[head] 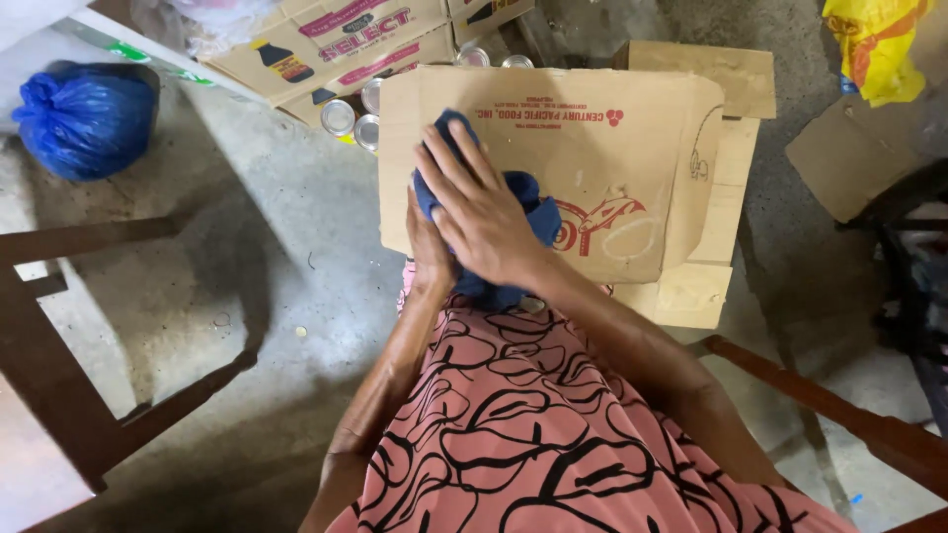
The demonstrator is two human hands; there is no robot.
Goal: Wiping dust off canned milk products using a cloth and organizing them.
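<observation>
At frame centre, the right hand (481,212) lies spread flat on a dark blue cloth (528,202), the left hand (427,247) gripping it beneath (partly hidden), over a flattened cardboard box (612,148).

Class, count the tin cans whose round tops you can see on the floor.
5: two left of the flat carton, one just above them, two past its far edge. The carton may hide others.
</observation>
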